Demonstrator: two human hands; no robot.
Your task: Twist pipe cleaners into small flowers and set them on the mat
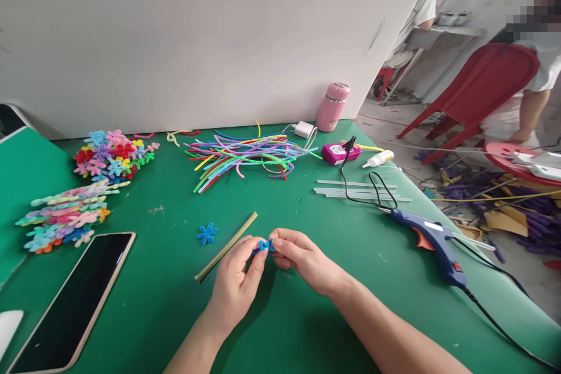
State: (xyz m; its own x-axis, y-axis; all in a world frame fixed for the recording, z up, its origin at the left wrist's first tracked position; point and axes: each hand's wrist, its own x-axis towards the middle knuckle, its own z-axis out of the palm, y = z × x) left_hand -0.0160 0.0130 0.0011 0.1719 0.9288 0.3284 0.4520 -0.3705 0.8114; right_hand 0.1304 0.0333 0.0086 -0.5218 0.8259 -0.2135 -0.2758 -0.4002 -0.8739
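Both hands meet over the green table (307,327) near its front. My left hand (239,280) and my right hand (302,257) pinch a small blue pipe-cleaner piece (263,245) between their fingertips; its exact shape is partly hidden by the fingers. A finished blue pipe-cleaner flower (207,234) lies just left of the hands. A thin olive stick (227,246) lies slanted beside my left hand. A bundle of coloured pipe cleaners (245,155) is spread farther back.
Piles of coloured pipe-cleaner flowers (109,155) and strips (65,216) sit at the left, with a phone (74,301) near the front. A blue glue gun (432,239), glue sticks (357,190), pink bottle (333,106) and charger (304,129) lie right. People sit beyond a red chair (482,85).
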